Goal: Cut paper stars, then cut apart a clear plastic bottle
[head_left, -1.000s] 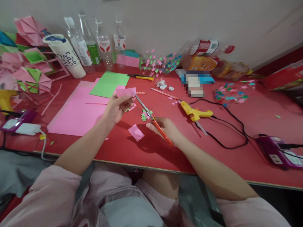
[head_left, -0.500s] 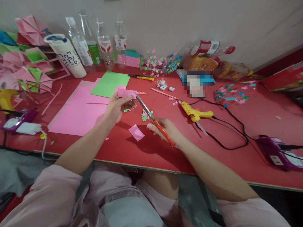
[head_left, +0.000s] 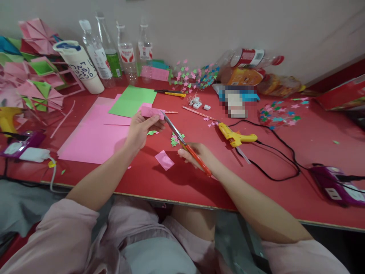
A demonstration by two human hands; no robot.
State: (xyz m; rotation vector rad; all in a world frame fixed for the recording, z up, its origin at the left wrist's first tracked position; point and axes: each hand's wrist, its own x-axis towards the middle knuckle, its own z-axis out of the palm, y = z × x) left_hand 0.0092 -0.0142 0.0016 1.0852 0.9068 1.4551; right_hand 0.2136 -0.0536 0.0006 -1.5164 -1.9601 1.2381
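Pink sheet flat on worktop, green sheet by its upper right. Left hand pinches pink slip above worktop. Pink piece lies nearer the edge, loose stars just beyond it. Scissors grasped in right hand, tips at slip's right end. Glue gun lies further right.

Your left hand hides part of the pink slip. The right edge crops your purple socket block; pixelation obscures one item.
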